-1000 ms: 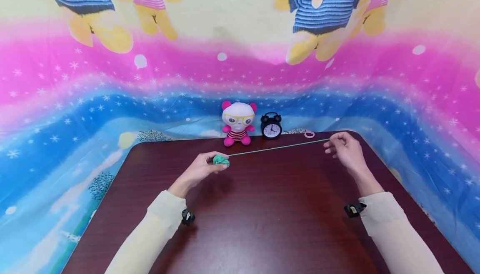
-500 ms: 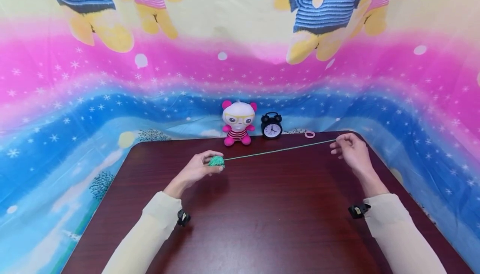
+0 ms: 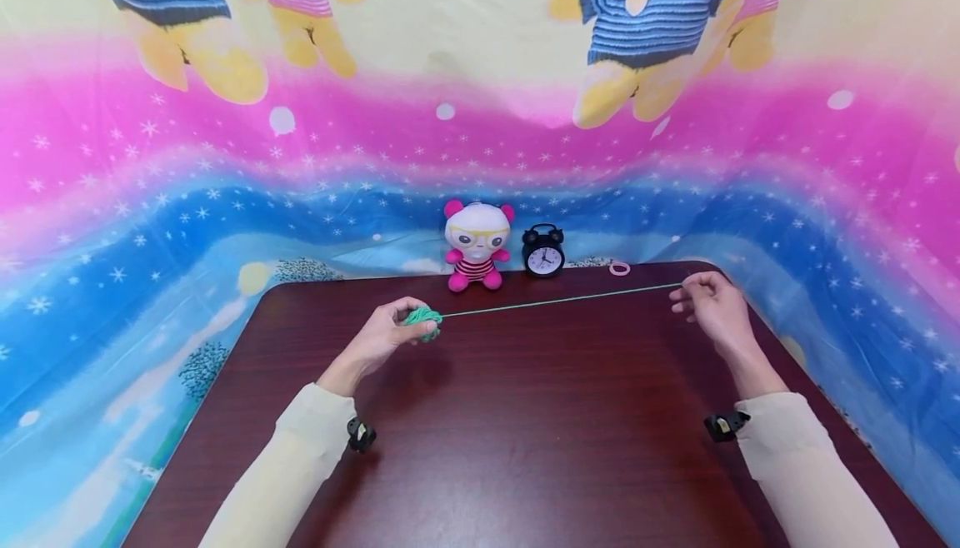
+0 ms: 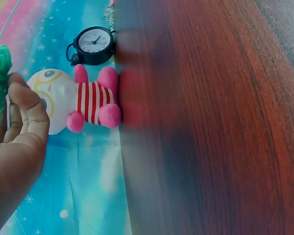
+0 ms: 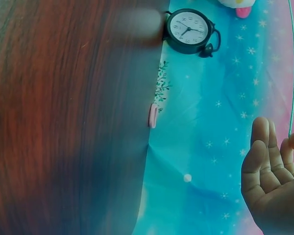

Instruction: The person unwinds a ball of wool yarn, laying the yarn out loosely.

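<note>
My left hand (image 3: 378,332) grips a small ball of green yarn (image 3: 425,323) between thumb and fingers, above the left part of the table. From the ball a single green strand (image 3: 555,301) runs taut and nearly straight to my right hand (image 3: 716,306). There the thumb and forefinger pinch the strand's end, while the other fingers are loosely bent. In the left wrist view, the yarn ball (image 4: 0,81) shows at the left edge by the fingertips. In the right wrist view, the strand (image 5: 293,68) comes down to the pinch at the right edge.
A pink and white panda plush (image 3: 477,246) sits at the back edge of the dark wooden table (image 3: 525,431). Beside it stands a black twin-bell alarm clock (image 3: 543,251), and a small pink ring (image 3: 619,268) lies farther right. A printed cloth (image 3: 480,140) hangs behind.
My left hand with the yarn ball has moved a little left, and my right hand has moved right and slightly nearer to me. The strand between them has lengthened.
</note>
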`<state>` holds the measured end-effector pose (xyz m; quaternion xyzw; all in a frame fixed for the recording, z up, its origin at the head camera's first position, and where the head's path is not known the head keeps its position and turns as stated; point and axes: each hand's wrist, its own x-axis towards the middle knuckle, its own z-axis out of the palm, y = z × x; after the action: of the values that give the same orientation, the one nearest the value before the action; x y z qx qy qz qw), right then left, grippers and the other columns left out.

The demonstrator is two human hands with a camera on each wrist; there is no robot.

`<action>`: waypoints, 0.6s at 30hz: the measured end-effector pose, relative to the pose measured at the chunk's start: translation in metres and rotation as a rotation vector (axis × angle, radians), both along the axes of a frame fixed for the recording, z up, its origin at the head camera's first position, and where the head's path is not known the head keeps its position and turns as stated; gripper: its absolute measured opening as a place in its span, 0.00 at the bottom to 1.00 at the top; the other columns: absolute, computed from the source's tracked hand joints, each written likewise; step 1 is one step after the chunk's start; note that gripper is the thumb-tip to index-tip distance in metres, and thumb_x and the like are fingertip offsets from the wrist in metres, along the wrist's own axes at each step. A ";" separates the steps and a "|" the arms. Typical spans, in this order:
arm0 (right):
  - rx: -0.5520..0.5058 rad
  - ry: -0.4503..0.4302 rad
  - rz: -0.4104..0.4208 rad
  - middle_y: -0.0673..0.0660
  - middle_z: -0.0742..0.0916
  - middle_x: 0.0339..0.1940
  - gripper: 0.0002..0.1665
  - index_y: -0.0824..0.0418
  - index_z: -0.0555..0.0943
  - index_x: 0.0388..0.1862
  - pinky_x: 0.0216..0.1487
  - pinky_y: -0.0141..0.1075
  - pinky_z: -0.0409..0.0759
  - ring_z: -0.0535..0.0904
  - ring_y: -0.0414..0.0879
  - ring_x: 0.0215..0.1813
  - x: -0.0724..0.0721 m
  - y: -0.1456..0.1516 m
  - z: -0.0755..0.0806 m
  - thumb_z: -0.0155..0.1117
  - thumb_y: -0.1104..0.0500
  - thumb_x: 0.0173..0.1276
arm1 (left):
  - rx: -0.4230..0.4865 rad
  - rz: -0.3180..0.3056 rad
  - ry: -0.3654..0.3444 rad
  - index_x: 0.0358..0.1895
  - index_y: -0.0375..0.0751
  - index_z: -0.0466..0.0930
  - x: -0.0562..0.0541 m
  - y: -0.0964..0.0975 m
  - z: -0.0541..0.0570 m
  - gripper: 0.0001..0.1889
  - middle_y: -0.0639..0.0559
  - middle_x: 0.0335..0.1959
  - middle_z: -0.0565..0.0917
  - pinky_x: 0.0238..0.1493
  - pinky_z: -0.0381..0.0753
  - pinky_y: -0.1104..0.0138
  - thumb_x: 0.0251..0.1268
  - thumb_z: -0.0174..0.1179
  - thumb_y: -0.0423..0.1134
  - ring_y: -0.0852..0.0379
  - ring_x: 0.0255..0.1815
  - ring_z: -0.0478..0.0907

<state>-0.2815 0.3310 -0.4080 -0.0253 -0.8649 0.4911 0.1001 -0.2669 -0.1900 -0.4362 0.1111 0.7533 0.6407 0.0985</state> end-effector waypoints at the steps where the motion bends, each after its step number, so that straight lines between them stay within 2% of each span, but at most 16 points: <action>1: 0.000 0.001 0.002 0.38 0.87 0.33 0.18 0.59 0.72 0.52 0.36 0.35 0.84 0.85 0.31 0.34 0.000 0.001 0.000 0.43 0.47 0.82 | 0.020 0.010 -0.004 0.50 0.38 0.77 0.001 -0.001 0.000 0.16 0.57 0.34 0.85 0.41 0.83 0.64 0.66 0.67 0.42 0.60 0.34 0.80; 5: -0.008 0.001 0.007 0.35 0.86 0.32 0.18 0.59 0.71 0.52 0.36 0.35 0.84 0.85 0.31 0.34 0.001 0.005 -0.002 0.43 0.46 0.82 | 0.138 0.051 -0.031 0.52 0.40 0.75 0.001 -0.004 0.002 0.14 0.58 0.36 0.85 0.37 0.80 0.70 0.69 0.64 0.41 0.62 0.34 0.79; 10: -0.012 -0.018 -0.005 0.36 0.86 0.33 0.19 0.57 0.71 0.53 0.36 0.31 0.83 0.86 0.34 0.36 0.002 0.010 -0.004 0.42 0.45 0.82 | 0.251 0.093 -0.041 0.64 0.39 0.72 0.000 -0.009 0.004 0.21 0.57 0.45 0.84 0.43 0.84 0.68 0.71 0.61 0.36 0.63 0.40 0.83; 14: 0.002 -0.033 -0.014 0.34 0.85 0.32 0.19 0.57 0.71 0.53 0.35 0.30 0.82 0.87 0.38 0.38 0.004 0.013 -0.006 0.41 0.45 0.82 | 0.271 0.103 -0.056 0.68 0.33 0.70 0.000 -0.011 0.004 0.25 0.54 0.48 0.81 0.50 0.85 0.66 0.70 0.62 0.34 0.62 0.44 0.83; 18: 0.013 -0.033 -0.012 0.33 0.86 0.31 0.19 0.58 0.72 0.53 0.35 0.31 0.83 0.87 0.38 0.37 0.004 0.016 -0.009 0.42 0.46 0.82 | 0.248 0.089 -0.054 0.68 0.29 0.69 0.001 -0.012 0.004 0.26 0.52 0.48 0.79 0.55 0.85 0.62 0.70 0.62 0.35 0.61 0.47 0.83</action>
<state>-0.2779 0.3466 -0.4169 -0.0379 -0.8695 0.4844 0.0891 -0.2662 -0.2020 -0.4327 0.0717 0.6697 0.7353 0.0758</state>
